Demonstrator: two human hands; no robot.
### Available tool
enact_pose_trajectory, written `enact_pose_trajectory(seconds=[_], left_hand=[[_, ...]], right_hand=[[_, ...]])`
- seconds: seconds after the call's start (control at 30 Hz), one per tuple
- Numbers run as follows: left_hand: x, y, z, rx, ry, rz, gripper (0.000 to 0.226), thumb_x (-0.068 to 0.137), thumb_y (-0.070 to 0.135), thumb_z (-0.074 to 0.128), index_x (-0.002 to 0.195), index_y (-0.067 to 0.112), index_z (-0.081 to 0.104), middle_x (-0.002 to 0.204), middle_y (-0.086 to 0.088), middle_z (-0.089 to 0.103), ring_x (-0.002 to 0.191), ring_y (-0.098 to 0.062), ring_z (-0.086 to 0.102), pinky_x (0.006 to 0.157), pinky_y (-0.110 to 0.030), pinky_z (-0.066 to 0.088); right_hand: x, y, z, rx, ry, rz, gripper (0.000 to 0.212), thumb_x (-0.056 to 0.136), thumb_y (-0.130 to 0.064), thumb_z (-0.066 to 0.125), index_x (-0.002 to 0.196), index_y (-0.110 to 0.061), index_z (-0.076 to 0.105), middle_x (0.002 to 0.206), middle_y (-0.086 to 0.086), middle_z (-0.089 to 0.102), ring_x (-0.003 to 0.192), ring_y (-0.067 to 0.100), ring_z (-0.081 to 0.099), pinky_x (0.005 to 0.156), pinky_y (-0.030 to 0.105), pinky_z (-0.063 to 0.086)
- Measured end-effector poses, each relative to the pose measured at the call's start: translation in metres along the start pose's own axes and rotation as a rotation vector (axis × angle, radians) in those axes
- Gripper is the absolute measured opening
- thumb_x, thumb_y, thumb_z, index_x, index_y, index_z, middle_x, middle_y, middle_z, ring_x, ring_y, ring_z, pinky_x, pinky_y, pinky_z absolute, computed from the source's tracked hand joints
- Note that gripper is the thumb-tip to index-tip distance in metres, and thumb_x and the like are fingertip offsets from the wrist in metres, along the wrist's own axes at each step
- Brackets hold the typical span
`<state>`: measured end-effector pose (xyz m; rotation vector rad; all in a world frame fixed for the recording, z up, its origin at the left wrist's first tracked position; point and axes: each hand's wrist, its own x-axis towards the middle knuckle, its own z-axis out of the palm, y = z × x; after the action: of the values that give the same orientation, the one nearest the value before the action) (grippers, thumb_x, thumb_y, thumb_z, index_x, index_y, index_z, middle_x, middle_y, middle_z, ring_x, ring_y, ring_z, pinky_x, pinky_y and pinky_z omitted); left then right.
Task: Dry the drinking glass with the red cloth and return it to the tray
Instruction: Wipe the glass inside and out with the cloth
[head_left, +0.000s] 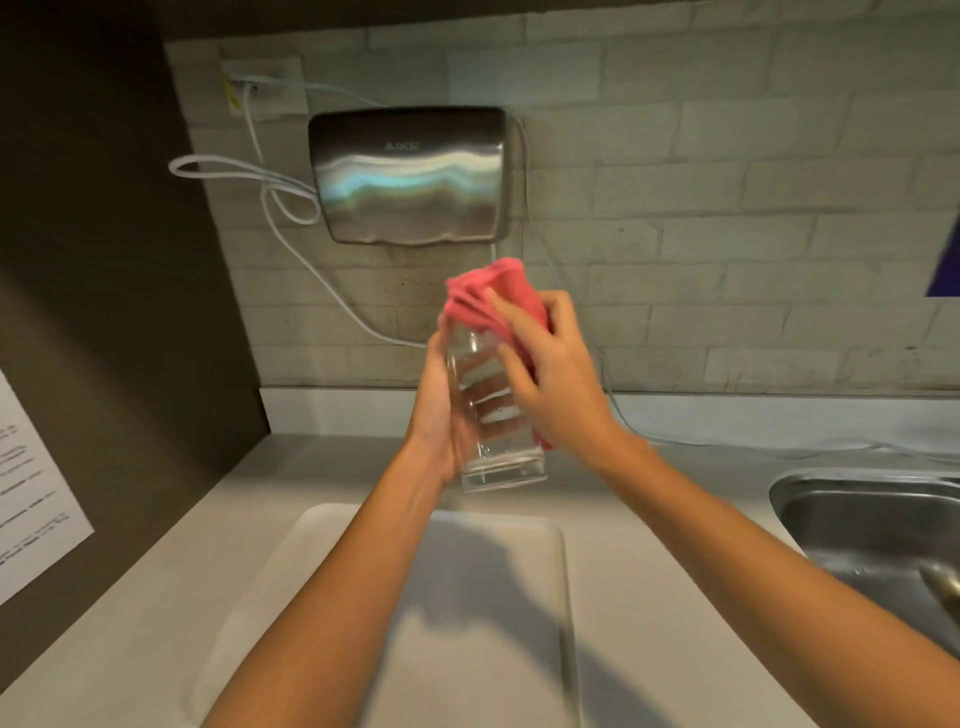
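1. Above the tray (519, 540), at centre frame: drinking glass (493, 410) held clear of the counter (649, 519), rim tilted away toward 12 o'clock, thick base toward 6 o'clock.
2. Left hand (441, 415): wrapped round the glass wall from 9 o'clock, fingers curled behind the glass and visible through it, pressed against the wall. Grip judged firm enough to bear the whole weight.
3. Right hand (550, 374): closed over the red cloth (493, 291) from 3 o'clock, fingers spread across the cloth and pressing it onto the rim end; thumb position cannot be told. Cloth bunched over the mouth, with a tail trailing under the palm down to about 5 o'clock.
4. Step in hand, by judgement: drying of the rim and upper wall; lower wall and base apparently not yet covered.
5. To do it well: keep the left grip low and steady, turn the glass rather than the cloth, work the cloth from rim toward base, then push a fold inside.
6. Avoid squeezing the rim sideways; wet glass likely slippery, so keep it over the tray, not toward the sink (872, 519) at 3 o'clock.
7. Tray lying bare at 6 o'clock, directly below, ready for return.
8. Hand dryer (410, 176) on the wall at 12 o'clock: not involved.
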<state>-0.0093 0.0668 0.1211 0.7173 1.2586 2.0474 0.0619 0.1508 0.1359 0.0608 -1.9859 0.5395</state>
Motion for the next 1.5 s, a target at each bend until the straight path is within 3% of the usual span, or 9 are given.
enact_pose_trajectory(seconds=[0.13,0.33,0.57,0.67,0.8,1.0,1.23,1.37,1.5], left_hand=[[0.001,0.008,-0.015,-0.084,-0.002,0.025,0.08,0.077,0.07,0.047,0.12,0.003,0.054,0.081,-0.01,0.062,0.074,-0.024,0.059,0.075,-0.04,0.051],[0.0,0.003,-0.004,0.069,-0.042,-0.007,0.065,0.085,0.069,0.032,0.088,0.016,0.069,0.067,-0.005,0.071,0.06,-0.02,0.068,0.059,-0.033,0.055],[-0.002,0.006,-0.017,-0.029,-0.014,-0.001,0.065,0.08,0.071,0.033,0.088,0.012,0.062,0.074,-0.008,0.063,0.067,-0.019,0.063,0.055,-0.027,0.056],[-0.004,-0.001,-0.02,-0.076,0.025,-0.038,0.083,0.079,0.077,0.032,0.105,0.007,0.069,0.09,-0.013,0.071,0.075,-0.025,0.07,0.068,-0.033,0.057],[-0.004,-0.007,-0.015,-0.116,0.108,-0.06,0.092,0.074,0.08,0.033,0.118,0.006,0.064,0.11,-0.017,0.069,0.099,-0.031,0.066,0.091,-0.045,0.05],[-0.001,-0.009,-0.01,0.113,0.301,0.058,0.06,0.089,0.065,0.03,0.112,0.02,0.062,0.089,-0.004,0.067,0.046,-0.007,0.057,0.043,-0.018,0.045],[-0.007,-0.011,-0.001,0.072,0.2,-0.026,0.047,0.083,0.067,0.042,0.108,0.032,0.059,0.112,-0.007,0.068,0.095,-0.029,0.07,0.074,-0.044,0.058],[-0.007,-0.014,0.005,0.033,0.065,-0.084,0.04,0.086,0.064,0.041,0.092,0.033,0.066,0.086,-0.009,0.075,0.074,-0.022,0.072,0.081,-0.048,0.054],[0.002,-0.013,-0.012,-0.062,0.058,-0.056,0.058,0.087,0.065,0.039,0.109,0.016,0.061,0.083,-0.008,0.072,0.067,-0.016,0.071,0.058,-0.03,0.057]], right_hand=[[-0.055,-0.002,-0.006,-0.113,-0.287,-0.352,0.036,0.093,-0.024,0.045,0.128,-0.018,0.049,0.112,0.017,0.05,0.097,0.027,0.049,0.066,0.042,0.051],[-0.011,0.005,-0.013,0.027,-0.03,-0.069,0.04,0.086,-0.008,0.051,0.127,-0.01,0.053,0.103,0.006,0.039,0.089,0.005,0.04,0.085,0.003,0.033],[-0.049,0.0,-0.01,0.03,-0.271,-0.294,0.039,0.09,-0.021,0.05,0.128,-0.013,0.051,0.109,0.012,0.045,0.1,0.018,0.046,0.086,0.018,0.04],[-0.051,0.004,-0.004,0.263,-0.121,0.053,0.039,0.091,-0.019,0.05,0.13,-0.02,0.048,0.103,0.002,0.043,0.092,-0.005,0.046,0.085,0.005,0.035],[-0.035,-0.004,0.001,0.417,-0.034,0.286,0.033,0.095,-0.018,0.049,0.125,-0.031,0.052,0.105,0.005,0.047,0.092,0.002,0.052,0.087,0.009,0.039],[-0.042,0.004,0.0,0.425,0.021,0.358,0.035,0.09,-0.029,0.051,0.125,-0.035,0.053,0.102,-0.008,0.045,0.075,0.012,0.054,0.08,0.037,0.049],[-0.033,0.006,0.0,0.271,0.083,0.268,0.041,0.09,-0.011,0.057,0.13,-0.017,0.05,0.098,-0.005,0.042,0.09,-0.016,0.047,0.083,0.0,0.033],[-0.018,0.007,0.0,0.139,0.032,0.2,0.04,0.09,-0.011,0.056,0.129,-0.017,0.052,0.103,0.001,0.041,0.088,-0.007,0.046,0.083,0.002,0.034],[-0.054,0.005,-0.009,0.068,-0.231,-0.121,0.039,0.089,-0.023,0.049,0.127,-0.016,0.053,0.109,0.009,0.044,0.101,0.018,0.046,0.09,0.02,0.039]])
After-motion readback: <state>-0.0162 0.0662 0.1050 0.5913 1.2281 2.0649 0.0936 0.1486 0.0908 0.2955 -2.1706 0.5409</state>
